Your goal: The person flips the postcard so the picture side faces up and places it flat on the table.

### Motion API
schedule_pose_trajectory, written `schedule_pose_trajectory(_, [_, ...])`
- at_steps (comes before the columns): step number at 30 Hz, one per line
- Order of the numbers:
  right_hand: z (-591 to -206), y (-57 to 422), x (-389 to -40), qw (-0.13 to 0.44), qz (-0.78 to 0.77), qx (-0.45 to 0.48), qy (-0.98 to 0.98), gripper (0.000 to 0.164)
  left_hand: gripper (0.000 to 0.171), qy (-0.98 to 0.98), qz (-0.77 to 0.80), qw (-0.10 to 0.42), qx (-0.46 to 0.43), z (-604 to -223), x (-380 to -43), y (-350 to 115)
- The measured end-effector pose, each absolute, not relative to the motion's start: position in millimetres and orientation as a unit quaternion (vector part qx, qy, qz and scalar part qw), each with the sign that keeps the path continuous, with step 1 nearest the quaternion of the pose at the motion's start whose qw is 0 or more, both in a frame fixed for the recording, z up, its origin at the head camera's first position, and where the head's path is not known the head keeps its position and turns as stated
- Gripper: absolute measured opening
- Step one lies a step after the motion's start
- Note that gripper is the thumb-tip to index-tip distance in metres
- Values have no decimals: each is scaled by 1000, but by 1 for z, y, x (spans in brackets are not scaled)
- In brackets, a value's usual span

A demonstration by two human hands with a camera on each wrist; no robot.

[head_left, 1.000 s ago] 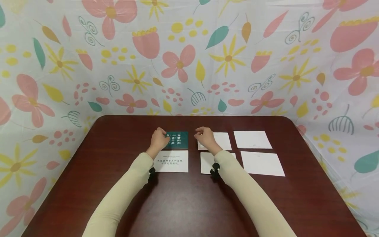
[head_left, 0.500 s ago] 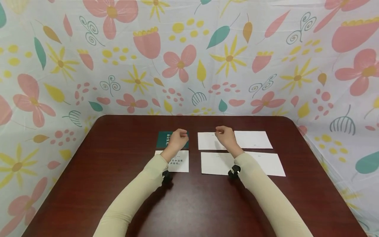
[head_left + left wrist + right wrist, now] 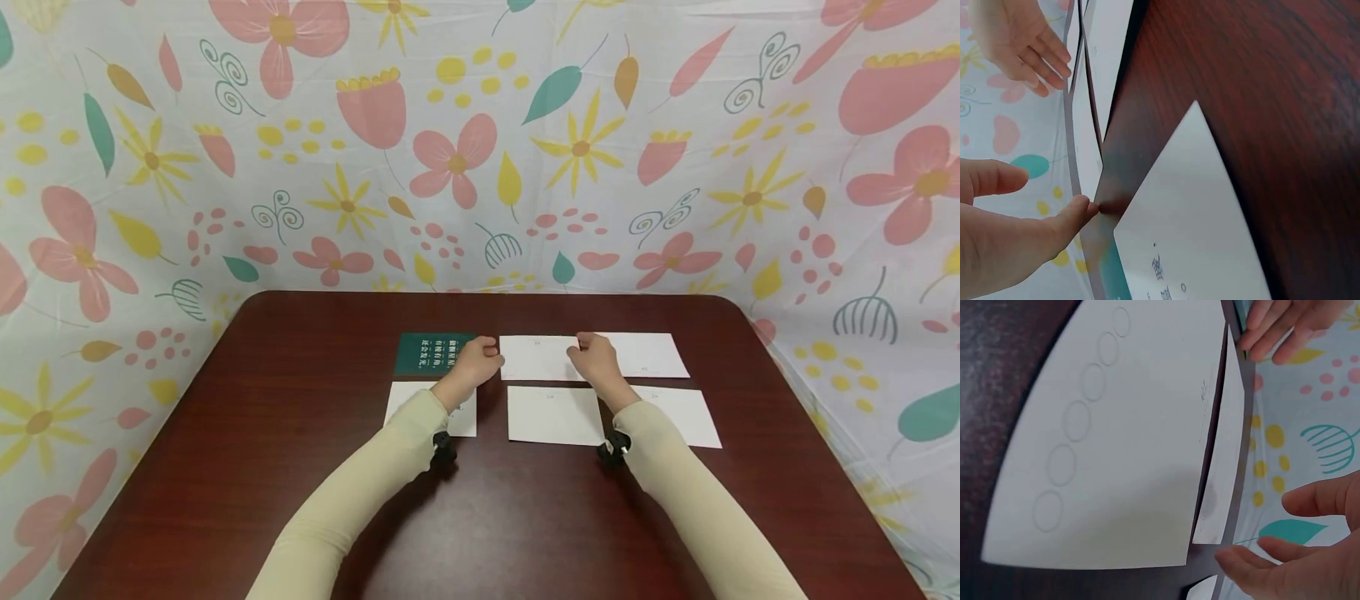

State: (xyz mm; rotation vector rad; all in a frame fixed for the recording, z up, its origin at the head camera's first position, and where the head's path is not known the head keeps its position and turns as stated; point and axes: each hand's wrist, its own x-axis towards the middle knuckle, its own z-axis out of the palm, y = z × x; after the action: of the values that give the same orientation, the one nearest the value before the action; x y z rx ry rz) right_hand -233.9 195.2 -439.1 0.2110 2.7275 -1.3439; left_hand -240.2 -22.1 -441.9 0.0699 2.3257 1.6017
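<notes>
My left hand (image 3: 474, 365) hovers at the left edge of the white back-middle postcard (image 3: 536, 358). Thumb and fingers stand apart in the left wrist view, a fingertip (image 3: 1088, 207) close to the card's corner. Over the right end of that postcard is my right hand (image 3: 597, 365), overlapping the back-right postcard (image 3: 648, 354) too. In the right wrist view its thumb and fingers are spread with nothing between them. Just left of my left hand lies a dark green card (image 3: 423, 354) with white characters. A white printed card (image 3: 408, 400) lies below it, partly hidden by my wrist.
In the front row lie a middle postcard (image 3: 555, 414), with a line of printed circles in the right wrist view, and a right postcard (image 3: 693, 421) partly behind my sleeve. The dark red table (image 3: 300, 400) ends at a flowered cloth (image 3: 450, 225).
Both hands have moved right: the left from the green card to the gap before the back-middle postcard, the right from that postcard's left end to its right end. The cards lie where they were.
</notes>
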Motion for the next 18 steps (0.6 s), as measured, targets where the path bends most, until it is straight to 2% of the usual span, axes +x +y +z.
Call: schedule_pose_trajectory(18, [-442,192,-233,63,-428,95,896,52,44,789,598,138,-19,-446,-239,-12])
